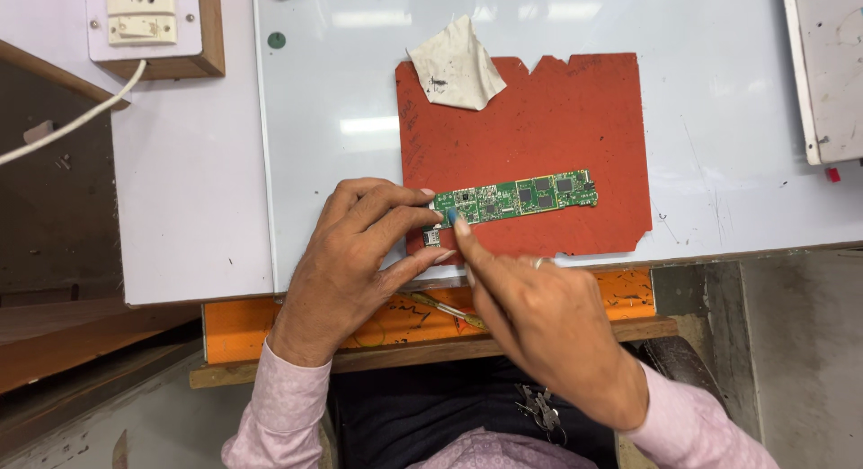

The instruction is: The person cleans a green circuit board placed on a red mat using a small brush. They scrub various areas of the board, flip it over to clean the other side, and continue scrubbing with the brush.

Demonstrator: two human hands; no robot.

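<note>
Pinching the near-left end of a long green circuit board [514,198], my left hand [346,258] sets its grip while my right hand [539,321] brings one fingertip to the same spot.

From the left: my left grip is pressed together on the board's end, thumb and fingers closing from its left side, and the board runs away from that grip to the right, its long axis tilted slightly up toward the far end. It lies flat on a red mat [593,119] on the pale bench [719,56]. My right hand comes in from below, forefinger extended and touching a small blue piece [451,216] at that left end, other fingers curled, gripping nothing I can see. Both hands meet there; the right end lies free. A soiled cloth [456,65] rests on the mat's far-left corner.
</note>
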